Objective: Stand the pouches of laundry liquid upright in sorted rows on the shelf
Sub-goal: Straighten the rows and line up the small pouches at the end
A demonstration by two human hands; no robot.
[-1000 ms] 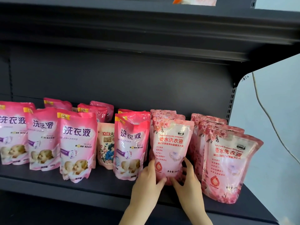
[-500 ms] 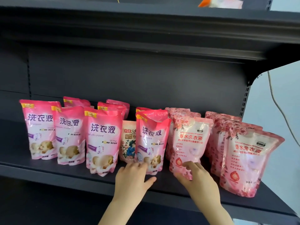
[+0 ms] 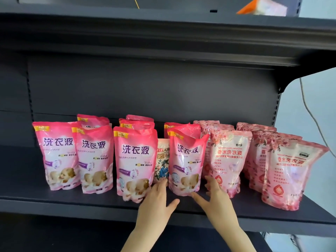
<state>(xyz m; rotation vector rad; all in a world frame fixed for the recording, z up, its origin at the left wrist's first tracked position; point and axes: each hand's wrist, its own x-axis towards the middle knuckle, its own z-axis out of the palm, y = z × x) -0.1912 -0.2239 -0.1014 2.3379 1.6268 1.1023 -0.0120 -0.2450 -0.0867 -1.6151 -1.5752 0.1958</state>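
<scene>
Pouches of laundry liquid (image 3: 135, 160) stand upright along the dark shelf (image 3: 27, 197), under an upper shelf (image 3: 163, 33) that carries an orange-and-white packet (image 3: 261, 8) near its right end. They fall into two kinds. Bright pink pouches (image 3: 58, 155) fill the left and middle in files running front to back, and rose-patterned pouches (image 3: 291, 171) fill the right in two files, so sorting by kind looks well under way. The front pink pouch (image 3: 185, 160) of the file nearest the rose ones sits between both hands, its top creased, its right edge just beside the nearest rose pouch (image 3: 227, 160). A smaller cream floral pouch (image 3: 161, 160) is tucked behind, between two pink fronts; it is the odd one out and, I judge, will need a place of its own. The left hand (image 3: 156, 202) reaches to the front pink pouch's lower left, fingers straight and slightly apart, tips at the foot of the cream pouch, thumb out to the side. The right hand (image 3: 216, 197) flanks the lower right, fingers spread, thumb stretched toward the base, fingertips in the slot beside the rose pouch. Neither hand grips anything. Flanking the base like this would suit squaring the pouch up or sliding it, since a soft pouch stands only on its flat foot.
</scene>
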